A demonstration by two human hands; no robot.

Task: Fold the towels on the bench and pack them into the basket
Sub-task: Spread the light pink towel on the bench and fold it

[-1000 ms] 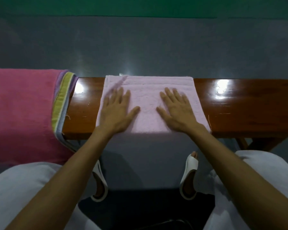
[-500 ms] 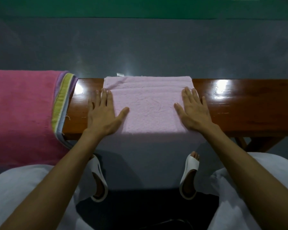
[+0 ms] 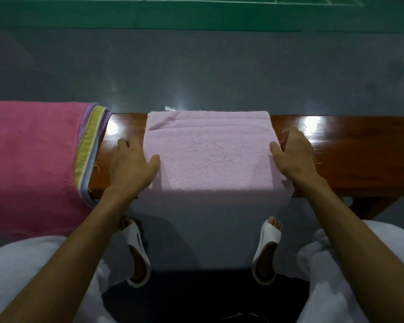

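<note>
Two towels in view, both on the glossy brown wooden desk (image 3: 348, 159). At centre frame, one pale pink towel (image 3: 210, 155), lying flat in layers on the desk top, its near part hanging over the front edge toward the bottom of the frame. At the left of the frame, one deep pink towel (image 3: 30, 159) with a striped purple and yellow-green border, draped over the desk, apart from the pale one.

Two hands, one at each side of the pale pink towel. Left hand (image 3: 132, 169) grasping its left edge, thumb on top, fingers curled down beside it. Right hand (image 3: 294, 159) grasping the right edge likewise, thumb on the cloth.

Lower down, on the grey floor (image 3: 196, 66), two white sandals (image 3: 137, 248), one on each foot, either side of the hanging cloth.
</note>
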